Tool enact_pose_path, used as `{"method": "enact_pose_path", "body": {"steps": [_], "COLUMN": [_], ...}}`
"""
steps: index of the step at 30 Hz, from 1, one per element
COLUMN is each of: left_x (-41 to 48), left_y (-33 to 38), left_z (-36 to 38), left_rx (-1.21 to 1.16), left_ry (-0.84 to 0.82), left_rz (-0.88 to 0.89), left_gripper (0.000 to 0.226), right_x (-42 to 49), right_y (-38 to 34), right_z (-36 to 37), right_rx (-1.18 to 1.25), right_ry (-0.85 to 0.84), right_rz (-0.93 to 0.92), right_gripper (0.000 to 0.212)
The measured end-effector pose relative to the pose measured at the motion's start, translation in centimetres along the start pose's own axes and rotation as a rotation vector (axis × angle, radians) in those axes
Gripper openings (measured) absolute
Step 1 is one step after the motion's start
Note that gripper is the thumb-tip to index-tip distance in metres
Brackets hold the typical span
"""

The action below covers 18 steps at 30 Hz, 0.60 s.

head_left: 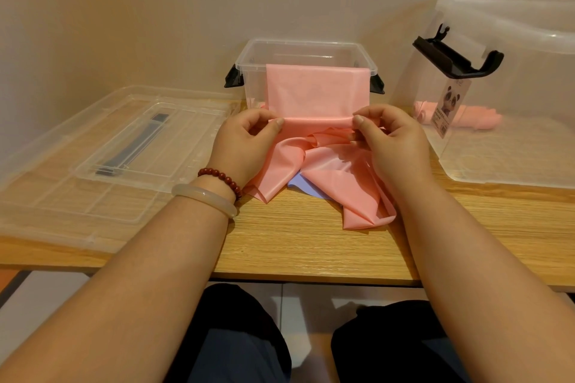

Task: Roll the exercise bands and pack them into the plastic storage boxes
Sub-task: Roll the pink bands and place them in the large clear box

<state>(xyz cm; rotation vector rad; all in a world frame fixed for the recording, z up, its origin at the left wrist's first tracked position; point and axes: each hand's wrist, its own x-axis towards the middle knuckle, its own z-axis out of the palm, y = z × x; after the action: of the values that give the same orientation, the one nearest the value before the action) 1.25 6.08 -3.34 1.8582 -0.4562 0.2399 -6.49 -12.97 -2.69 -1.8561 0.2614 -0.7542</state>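
Pinching the pink exercise band (311, 87) between thumb and fingertips, the left hand (245, 137) and right hand (392, 140) each hold one end of a narrow fold just in front of the small clear storage box (255, 84). Above the hands the band drapes over that box's front rim. Below them its slack lies crumpled on the counter (295, 242).

Uneven turning would likely skew the roll, and the creased slack could wind in as wrinkles. Pulling on the draped end might drag or tip the light box. A purple band (303, 185) lies under the slack and may get caught up.

Left of the box lies a clear lid (109, 158). To its right stands a larger clear box (513, 149) with a black latch (457, 59), a panda label (448, 106) and a rolled pink band (476, 116) inside.
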Motion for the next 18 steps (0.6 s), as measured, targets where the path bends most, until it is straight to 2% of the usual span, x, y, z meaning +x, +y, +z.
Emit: {"method": "enact_pose_path", "body": {"steps": [4, 9, 14, 18], "left_x": [0.11, 0.17, 0.19, 0.01], "left_y": [-0.12, -0.36, -0.33, -0.07], "left_z": [-0.01, -0.07, -0.15, -0.15], "left_rx": [0.01, 0.019, -0.015, -0.026], "left_ry": [0.014, 0.012, 0.003, -0.01], "left_rz": [0.0, 0.045, 0.038, 0.03], "left_gripper": [0.009, 0.008, 0.012, 0.007], "right_x": [0.07, 0.26, 0.72, 0.69], "right_y": [0.26, 0.43, 0.71, 0.75], "right_z": [-0.15, 0.01, -0.03, 0.02], "right_rx": [-0.051, -0.046, -0.169, -0.15], "right_ry": [-0.033, -0.004, 0.032, 0.041], "right_rz": [-0.005, -0.039, -0.11, -0.093], "right_gripper": [0.017, 0.002, 0.004, 0.004]}}
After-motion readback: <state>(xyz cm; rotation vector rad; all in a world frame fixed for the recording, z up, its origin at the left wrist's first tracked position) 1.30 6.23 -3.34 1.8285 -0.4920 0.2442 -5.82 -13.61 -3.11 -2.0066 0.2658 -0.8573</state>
